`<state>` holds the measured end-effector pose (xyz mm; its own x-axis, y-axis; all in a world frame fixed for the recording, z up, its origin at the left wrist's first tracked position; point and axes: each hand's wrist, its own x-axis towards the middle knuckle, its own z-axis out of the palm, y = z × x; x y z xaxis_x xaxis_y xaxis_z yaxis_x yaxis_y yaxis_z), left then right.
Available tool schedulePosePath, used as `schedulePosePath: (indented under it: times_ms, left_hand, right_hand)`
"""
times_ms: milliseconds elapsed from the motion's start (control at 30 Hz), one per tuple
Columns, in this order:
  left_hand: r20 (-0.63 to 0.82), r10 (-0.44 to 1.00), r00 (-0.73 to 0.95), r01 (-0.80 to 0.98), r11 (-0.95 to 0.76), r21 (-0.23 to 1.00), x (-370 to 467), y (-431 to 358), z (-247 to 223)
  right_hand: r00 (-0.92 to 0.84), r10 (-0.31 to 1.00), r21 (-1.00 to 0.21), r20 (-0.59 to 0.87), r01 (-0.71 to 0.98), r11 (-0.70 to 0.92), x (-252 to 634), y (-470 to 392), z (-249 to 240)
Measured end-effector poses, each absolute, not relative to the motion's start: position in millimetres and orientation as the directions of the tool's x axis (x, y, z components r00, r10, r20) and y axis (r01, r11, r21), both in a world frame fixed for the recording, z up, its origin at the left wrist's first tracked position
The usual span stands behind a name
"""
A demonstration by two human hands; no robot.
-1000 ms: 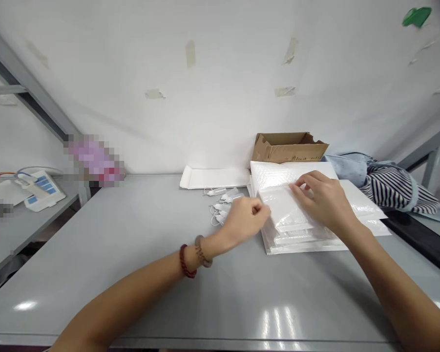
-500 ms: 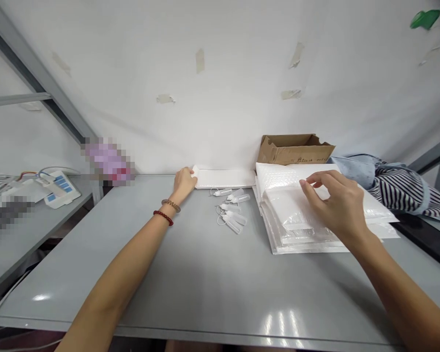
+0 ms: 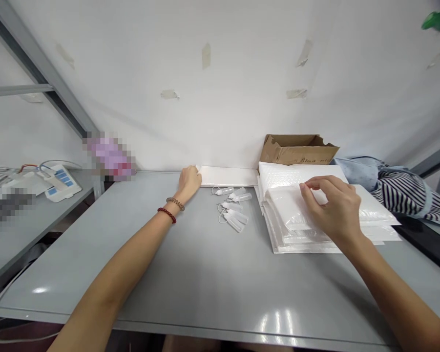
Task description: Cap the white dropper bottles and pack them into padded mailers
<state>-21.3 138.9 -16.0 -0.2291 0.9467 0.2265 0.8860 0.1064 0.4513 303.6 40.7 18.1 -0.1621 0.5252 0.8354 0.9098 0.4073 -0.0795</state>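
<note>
At the back edge of the grey table, my left hand (image 3: 189, 182) is closed at the left end of a long flat white strip (image 3: 229, 176), whose end shows beside the fingertips. My right hand (image 3: 333, 205) hovers over a pile of white bubble mailers (image 3: 282, 176), thumb and index finger pinched together; anything between the tips is too small to make out. Several small clear tags with white loops (image 3: 234, 222) lie on the table between my hands, just in front of the strip.
Behind the mailers stands an open cardboard box (image 3: 298, 154). Denim and striped cloth (image 3: 403, 188) lies at the right, by a black flat object (image 3: 425, 242). A white-and-blue device (image 3: 63, 183) with cables rests on the left side table. A white wall rises behind the grey table (image 3: 205, 278).
The view has shifted slightly. My left hand remains at the strip's end, and its white end piece shows less beside the fingers. My right hand keeps its pinch over the mailers.
</note>
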Motion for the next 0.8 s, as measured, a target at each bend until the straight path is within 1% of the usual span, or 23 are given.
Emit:
schedulePosePath:
  times_ms: [67, 233, 333, 400, 467, 533, 567, 600, 633, 667, 700, 733, 800]
  left_hand:
    - [0.293, 0.910, -0.292, 0.867, 0.123, 0.483, -25, 135, -10]
    - [0.445, 0.766, -0.463, 0.795, 0.138, 0.590, -53, 112, 18]
    - [0.488, 0.671, -0.558, 0.739, 0.135, 0.659, -79, 89, 37]
    - [0.473, 0.657, -0.587, 0.690, 0.100, 0.717, -95, 72, 47]
    - [0.412, 0.702, -0.580, 0.619, 0.051, 0.784, -107, 57, 54]
    - [0.333, 0.774, -0.538, 0.545, 0.019, 0.838, -114, 46, 59]
    - [0.288, 0.813, -0.506, 0.514, 0.016, 0.858, -116, 41, 59]
    - [0.233, 0.852, -0.469, 0.481, 0.025, 0.876, -115, 38, 59]
    - [0.163, 0.893, -0.419, 0.447, 0.047, 0.893, -113, 35, 58]
    - [0.090, 0.926, -0.366, 0.416, 0.076, 0.906, -108, 33, 56]
    - [0.016, 0.952, -0.305, 0.388, 0.109, 0.915, -103, 31, 53]
    - [-0.048, 0.969, -0.244, 0.371, 0.139, 0.918, -96, 30, 50]
    - [-0.136, 0.982, -0.132, 0.367, 0.175, 0.913, -81, 27, 42]
  right_hand:
    - [-0.178, 0.496, -0.039, 0.850, 0.917, 0.396, 302, 38, 19]
    - [-0.237, 0.415, 0.070, 0.878, 0.923, 0.378, 291, 21, 24]
    - [-0.289, 0.374, 0.106, 0.881, 0.892, 0.439, 277, 6, 26]
    - [-0.322, 0.366, 0.109, 0.873, 0.861, 0.497, 265, -6, 27]
    - [-0.379, 0.363, 0.109, 0.851, 0.804, 0.585, 253, -18, 26]
    - [-0.516, 0.306, 0.149, 0.800, 0.665, 0.732, 243, -29, 21]
    - [-0.597, 0.234, 0.186, 0.768, 0.557, 0.810, 239, -35, 17]
    - [-0.668, 0.134, 0.235, 0.732, 0.432, 0.871, 236, -40, 12]
    - [-0.700, 0.033, 0.278, 0.713, 0.326, 0.904, 233, -45, 7]
    - [-0.722, -0.037, 0.306, 0.691, 0.246, 0.920, 231, -49, 2]
    - [-0.729, -0.072, 0.312, 0.681, 0.199, 0.929, 229, -52, -3]
    - [-0.731, -0.079, 0.300, 0.678, 0.177, 0.937, 228, -55, -6]
    - [-0.740, -0.025, 0.218, 0.672, 0.166, 0.962, 228, -58, -8]
